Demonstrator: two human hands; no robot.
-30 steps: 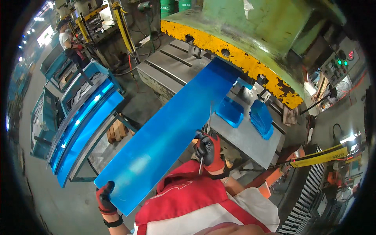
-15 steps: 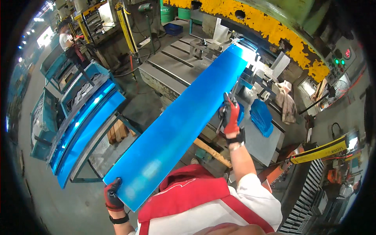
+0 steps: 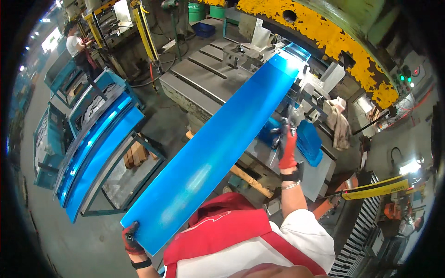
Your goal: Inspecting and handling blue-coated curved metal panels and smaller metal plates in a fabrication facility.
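A long blue sheet (image 3: 204, 153), its surface glossy, slants from my lower left up to the press at the far right. Its far end lies under bright light among the tooling. My left hand (image 3: 132, 238), in a black and red glove, grips the near left corner, thumb on top. My right hand (image 3: 286, 146), gloved alike, is apart from the sheet's right edge. Its fingers are curled and partly blurred; a thin grey piece shows by them, too smeared to name. Beside that hand, several smaller blue pieces (image 3: 309, 143) lie stacked on the press table.
The yellow, chipped press ram (image 3: 320, 41) hangs above the sheet's far end. The slotted press bed (image 3: 194, 88) lies beyond. At left, a rack holds curved blue sheets (image 3: 104, 157) near teal bins (image 3: 46, 143). A person (image 3: 76, 48) stands far left. A yellow post (image 3: 375, 189) juts in at right.
My right hand has moved right, away from the sheet's edge. My left hand still grips the corner, slightly lower. The sheet's far end has shifted a little to the right.
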